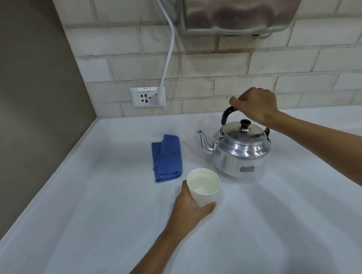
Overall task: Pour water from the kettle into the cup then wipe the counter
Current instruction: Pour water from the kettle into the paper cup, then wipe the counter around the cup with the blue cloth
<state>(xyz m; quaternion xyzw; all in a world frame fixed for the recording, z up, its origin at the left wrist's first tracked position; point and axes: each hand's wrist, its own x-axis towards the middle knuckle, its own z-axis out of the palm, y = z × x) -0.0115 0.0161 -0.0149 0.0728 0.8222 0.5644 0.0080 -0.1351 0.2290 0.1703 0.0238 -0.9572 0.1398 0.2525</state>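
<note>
1. Closest to us, the left hand (191, 207) is wrapped around the low part of the cup (203, 187), thumb on one side and fingers on the other. The cup stands on the counter (285, 225), just in front of the kettle.

2. The cup is white, round and a little wider at the top. It looks thin and light, maybe paper. There is water in it, so it could bend and spill if squeezed hard. A soft hold low down, like this one, looks best.

3. The counter is pale, smooth and flat. I cannot see any wet spots on it.

4. A bit farther back and to the left lies the blue cloth (167, 158), folded up. It looks soft and fuzzy. It should be easy to grab in one bunch for wiping.

5. To the right sits the kettle (238, 154), upright on the counter. It is shiny metal, round and fat, with a curved spout pointing left and a lid with a dark knob. It is hard, and likely heavy if full.

6. The right hand (256, 108) is closed around the kettle's black handle on top. That is the safe place to hold it.

7. Farthest back is a wall of pale bricks.
</note>
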